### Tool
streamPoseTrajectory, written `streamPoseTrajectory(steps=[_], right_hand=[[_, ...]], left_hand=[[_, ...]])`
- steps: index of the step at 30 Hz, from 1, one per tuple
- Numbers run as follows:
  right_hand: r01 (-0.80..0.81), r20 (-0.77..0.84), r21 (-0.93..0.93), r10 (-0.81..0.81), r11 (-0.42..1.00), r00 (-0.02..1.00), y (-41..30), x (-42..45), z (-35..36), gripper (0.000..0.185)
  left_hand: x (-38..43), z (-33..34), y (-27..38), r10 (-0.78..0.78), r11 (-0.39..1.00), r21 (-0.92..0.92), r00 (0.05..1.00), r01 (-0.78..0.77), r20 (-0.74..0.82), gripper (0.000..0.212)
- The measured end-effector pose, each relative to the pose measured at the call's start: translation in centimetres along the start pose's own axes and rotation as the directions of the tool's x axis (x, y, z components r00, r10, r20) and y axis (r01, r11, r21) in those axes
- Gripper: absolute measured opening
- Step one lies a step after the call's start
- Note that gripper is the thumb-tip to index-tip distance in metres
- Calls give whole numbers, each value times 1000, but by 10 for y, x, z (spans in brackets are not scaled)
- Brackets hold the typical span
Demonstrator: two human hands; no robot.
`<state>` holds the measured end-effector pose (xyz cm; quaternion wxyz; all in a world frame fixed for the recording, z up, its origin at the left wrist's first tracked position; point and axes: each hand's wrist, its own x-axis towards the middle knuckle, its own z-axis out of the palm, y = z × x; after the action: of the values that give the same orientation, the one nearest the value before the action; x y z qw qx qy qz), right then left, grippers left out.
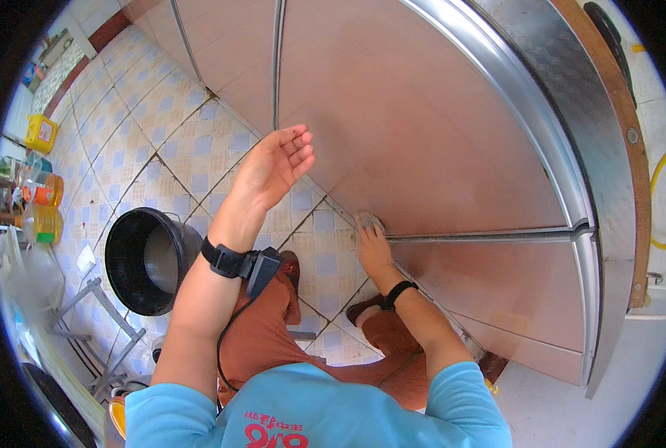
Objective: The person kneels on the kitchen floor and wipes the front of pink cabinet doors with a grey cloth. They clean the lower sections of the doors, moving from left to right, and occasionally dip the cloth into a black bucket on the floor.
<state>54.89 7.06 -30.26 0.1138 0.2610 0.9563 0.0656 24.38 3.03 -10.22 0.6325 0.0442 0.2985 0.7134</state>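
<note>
My right hand point(376, 252) presses a greyish cleaning cloth point(368, 219) against the bottom edge of a glossy pinkish cabinet panel point(411, 123). The cloth is bunched under the fingertips, close to the metal strip point(478, 237) between this panel and the neighbouring one point(506, 285). Raised in front of the cabinet, my left hand point(277, 162) is empty, palm turned sideways and fingers loosely bent. It appears apart from the panel. A black bucket point(114, 263) with cloudy grey liquid stands on the floor left of my left forearm.
A silver edge trim point(534, 89) runs along the cabinet top. Yellow oil bottles point(42, 221), a yellow jug point(42, 133) and a grey folding stand point(106, 311) are at the left. Patterned tiles point(159, 140) cover the floor. A cable point(226, 336) hangs from my left wrist device.
</note>
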Motion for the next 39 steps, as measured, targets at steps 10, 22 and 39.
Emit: streamPoseTrajectory(steps=[10, 22, 39], right_hand=[[90, -71, -133, -100, 987, 992, -43, 119, 27, 41], [-29, 365, -75, 55, 997, 930, -29, 32, 78, 36], [148, -388, -152, -197, 977, 901, -15, 106, -94, 48]], left_hand=[[2, -15, 12, 92, 996, 8, 991, -91, -98, 21], [7, -6, 3, 38, 995, 97, 998, -33, -50, 22], [2, -10, 4, 54, 997, 52, 997, -51, -48, 21]])
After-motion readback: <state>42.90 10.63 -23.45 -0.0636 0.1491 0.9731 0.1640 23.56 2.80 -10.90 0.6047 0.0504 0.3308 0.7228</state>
